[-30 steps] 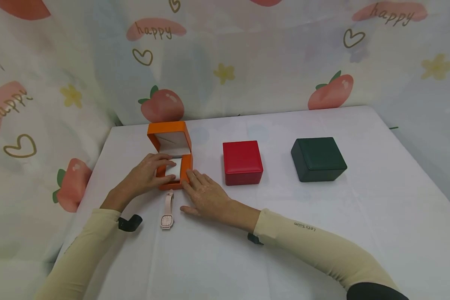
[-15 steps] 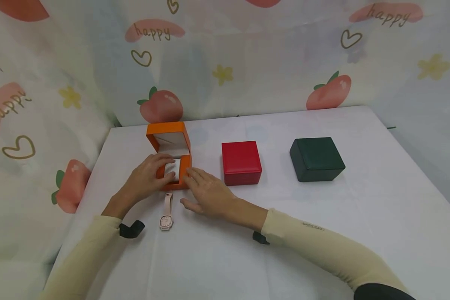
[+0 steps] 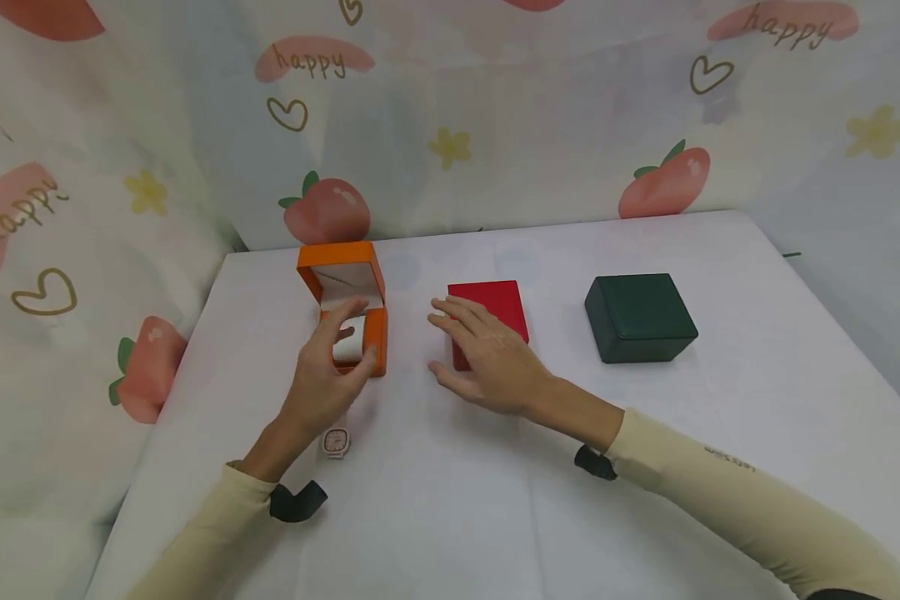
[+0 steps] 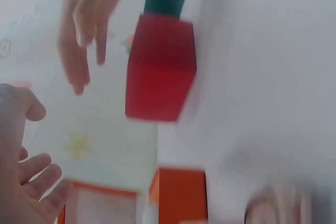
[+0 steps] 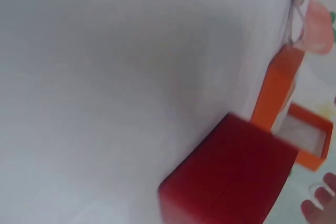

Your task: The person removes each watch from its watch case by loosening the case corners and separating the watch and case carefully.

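An orange box (image 3: 377,333) stands with its lid up at the left of the table, a white cushion (image 3: 348,343) inside it. Over the box's front hovers my left hand (image 3: 322,375), fingers spread and holding nothing. A pink watch (image 3: 336,442) lies on the cloth in front of the box; its strap is mostly hidden behind that hand. Further right, my right hand (image 3: 498,362) is held with fingers extended, overlapping the closed red box (image 3: 498,298) in the head view. The left wrist view shows the red box (image 4: 160,69) below and beside the right hand (image 4: 89,24).
A closed dark green box (image 3: 640,308) sits right of the red one. White cloth covers the table (image 3: 435,517). A printed curtain (image 3: 525,125) with peaches and hearts hangs behind and to the left.
My right hand has left the orange box's side and moved right, over to the red box. My left hand has lifted from the cushion area and shifted slightly right and toward me.
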`<state>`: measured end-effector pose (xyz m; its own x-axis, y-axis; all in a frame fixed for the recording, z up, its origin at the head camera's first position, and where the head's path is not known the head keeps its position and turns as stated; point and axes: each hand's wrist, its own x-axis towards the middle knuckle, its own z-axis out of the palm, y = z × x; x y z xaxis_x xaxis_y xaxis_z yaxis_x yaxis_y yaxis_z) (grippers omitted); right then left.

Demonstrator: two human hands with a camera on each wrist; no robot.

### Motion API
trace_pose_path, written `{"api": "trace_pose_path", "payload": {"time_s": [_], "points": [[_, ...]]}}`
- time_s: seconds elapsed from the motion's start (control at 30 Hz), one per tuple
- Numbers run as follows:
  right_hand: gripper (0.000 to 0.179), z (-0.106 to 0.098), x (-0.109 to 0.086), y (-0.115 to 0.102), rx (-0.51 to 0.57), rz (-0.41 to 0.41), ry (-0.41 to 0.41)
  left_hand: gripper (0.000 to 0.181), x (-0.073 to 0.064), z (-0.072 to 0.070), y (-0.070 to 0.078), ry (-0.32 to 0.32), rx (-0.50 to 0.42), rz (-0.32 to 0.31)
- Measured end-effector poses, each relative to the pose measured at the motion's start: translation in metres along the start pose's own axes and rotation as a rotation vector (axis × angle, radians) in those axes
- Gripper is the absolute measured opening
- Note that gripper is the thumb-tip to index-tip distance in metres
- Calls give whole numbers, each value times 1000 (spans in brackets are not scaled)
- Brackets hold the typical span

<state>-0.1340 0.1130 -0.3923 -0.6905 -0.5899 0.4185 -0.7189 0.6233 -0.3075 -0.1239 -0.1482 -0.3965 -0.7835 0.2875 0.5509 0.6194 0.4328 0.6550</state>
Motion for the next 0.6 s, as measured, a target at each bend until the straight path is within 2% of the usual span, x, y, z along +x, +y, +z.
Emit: {"api": "trace_pose_path", "payload": {"time_s": [0.2, 0.33, 0.4, 0.5, 0.6], "points": [[87, -16, -15, 26, 125, 117, 2, 83, -2, 26, 16, -8, -48, 4], [95, -22, -23, 42, 190, 216, -34, 94, -1, 44, 20, -39, -62, -40], [100, -23, -26, 50, 220, 268, -62, 98, 0, 53, 20, -57, -74, -90], [108, -22, -30, 61, 265, 340, -99, 101, 3, 67, 20, -90, -86, -202], [114, -19, -34, 71, 293, 378, -123, 104, 5, 80, 19, -123, -105, -305]]}}
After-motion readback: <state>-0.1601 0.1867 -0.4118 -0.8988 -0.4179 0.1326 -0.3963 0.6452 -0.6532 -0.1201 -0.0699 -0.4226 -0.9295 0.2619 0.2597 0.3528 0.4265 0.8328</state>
